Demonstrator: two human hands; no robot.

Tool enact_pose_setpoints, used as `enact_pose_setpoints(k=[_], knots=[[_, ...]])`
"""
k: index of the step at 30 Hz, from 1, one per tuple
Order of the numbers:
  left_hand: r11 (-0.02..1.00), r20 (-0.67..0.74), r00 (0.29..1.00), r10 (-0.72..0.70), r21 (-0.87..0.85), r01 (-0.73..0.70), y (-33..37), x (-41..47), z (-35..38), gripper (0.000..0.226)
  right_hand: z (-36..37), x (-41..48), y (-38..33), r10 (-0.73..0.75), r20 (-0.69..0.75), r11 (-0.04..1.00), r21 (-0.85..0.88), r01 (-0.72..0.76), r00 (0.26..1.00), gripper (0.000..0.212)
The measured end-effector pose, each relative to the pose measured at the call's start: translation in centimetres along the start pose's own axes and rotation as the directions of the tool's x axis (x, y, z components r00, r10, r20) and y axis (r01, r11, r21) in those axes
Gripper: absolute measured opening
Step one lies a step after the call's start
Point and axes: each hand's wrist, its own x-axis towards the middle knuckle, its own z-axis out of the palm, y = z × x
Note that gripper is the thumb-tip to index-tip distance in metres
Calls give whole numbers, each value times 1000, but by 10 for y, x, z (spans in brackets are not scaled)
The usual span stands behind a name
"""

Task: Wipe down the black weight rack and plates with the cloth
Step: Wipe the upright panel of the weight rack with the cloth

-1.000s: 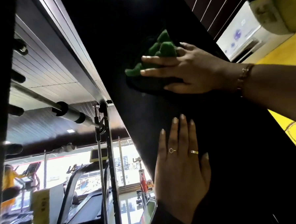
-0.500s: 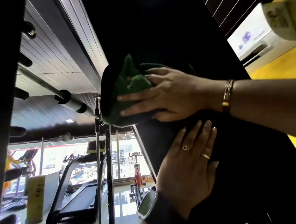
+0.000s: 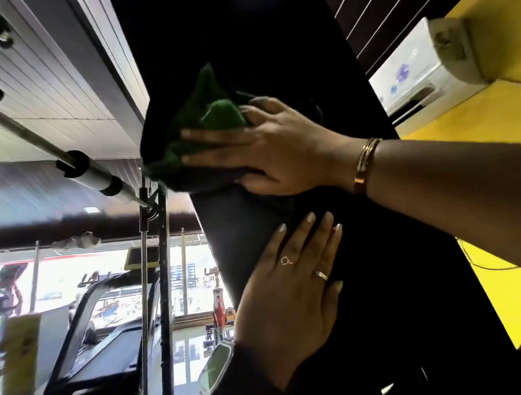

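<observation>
The green cloth (image 3: 208, 117) is being pressed flat against the black weight rack (image 3: 392, 251) by the right hand (image 3: 275, 149). Its fingers are lying straight and spread over the cloth rather than closed around it. The cloth is being kept bunched at the left edge of the rack's broad upright face, with a green fold rising above the fingers and a darker part lying under the palm. Two gold bangles (image 3: 366, 164) are being worn on the right wrist, which is reaching in from the right.

Nearer, the left hand (image 3: 291, 292) is being laid flat on the same black face, fingers straight and together, nothing being held. It is just below the right hand and apart from the cloth. Two rings (image 3: 321, 275) are being worn on its fingers and a watch (image 3: 217, 368) on its wrist.

To the left, a barbell (image 3: 92, 176) is being carried at a slant on a thin black post (image 3: 164, 293). Farther off, a treadmill (image 3: 95, 351) and a red exercise bike (image 3: 218, 305) are being backlit by bright windows. To the right, a white air conditioner (image 3: 418, 74) is being carried on a yellow wall (image 3: 475, 119).
</observation>
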Motion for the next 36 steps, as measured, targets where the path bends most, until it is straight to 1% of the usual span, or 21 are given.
enact_pose_setpoints(k=[3, 6, 8, 11, 13, 15, 18, 21, 22, 23, 25, 27, 29, 30, 31, 33, 34, 36], knots=[[1000, -14, 1000, -12, -9, 12, 0, 0, 0, 61, 5, -7, 11, 210, -48, 978, -1, -210, 977, 61], [999, -33, 998, -51, -9, 51, 0, -2, 1, 59, 7, -14, 21, 414, -45, 910, 33, -413, 909, 64], [997, -50, 996, -79, -21, 78, 1, -4, 1, 58, 7, -20, 28, 508, -27, 861, 40, -507, 861, 67], [994, -71, 992, -107, -12, 106, 2, -7, 1, 57, 6, -32, 39, 623, 1, 781, 57, -622, 782, 73], [990, -83, 986, -142, 3, 143, 1, -7, 1, 59, 4, -42, 44, 686, -14, 727, 51, -684, 728, 73], [977, -99, 973, -210, 15, 213, 2, -7, 1, 61, 4, -53, 44, 745, -6, 666, 63, -743, 667, 69], [945, -122, 938, -324, 8, 328, 4, -6, 1, 68, 5, -70, 33, 811, 4, 581, 108, -807, 585, 69], [928, -138, 919, -369, -5, 372, 5, -5, 1, 71, 0, -78, 11, 882, 74, 457, 118, -882, 466, 71], [924, -138, 915, -379, -6, 382, 6, -5, 1, 71, -1, -80, -1, 883, 96, 450, 106, -887, 460, 72], [922, -137, 913, -384, -6, 387, 6, -5, 0, 69, -1, -83, -15, 866, 104, 481, 90, -872, 488, 73], [922, -139, 914, -382, 0, 386, 6, -4, 1, 66, -1, -93, -44, 788, 115, 606, 29, -795, 605, 76], [925, -149, 916, -373, 21, 380, 6, -4, 2, 64, -1, -111, -66, 682, 130, 730, -71, -680, 719, 78], [928, -171, 916, -362, 31, 372, 6, -4, 3, 61, -4, -133, -76, 571, 152, 821, -114, -559, 807, 77], [929, -183, 915, -360, 24, 370, 6, -4, 4, 61, -7, -144, -72, 532, 162, 847, -110, -520, 831, 77], [928, -191, 912, -362, 16, 372, 6, -5, 4, 61, -9, -152, -65, 514, 178, 858, -106, -502, 839, 77], [926, -193, 910, -367, 14, 377, 6, -5, 4, 64, -15, -165, -47, 546, 232, 838, -119, -533, 805, 77], [926, -191, 910, -368, 19, 378, 5, -5, 4, 64, -16, -170, -41, 587, 258, 808, -122, -576, 768, 76], [926, -185, 912, -367, 25, 378, 5, -4, 5, 65, -17, -176, -39, 706, 273, 696, -102, -711, 653, 75]])
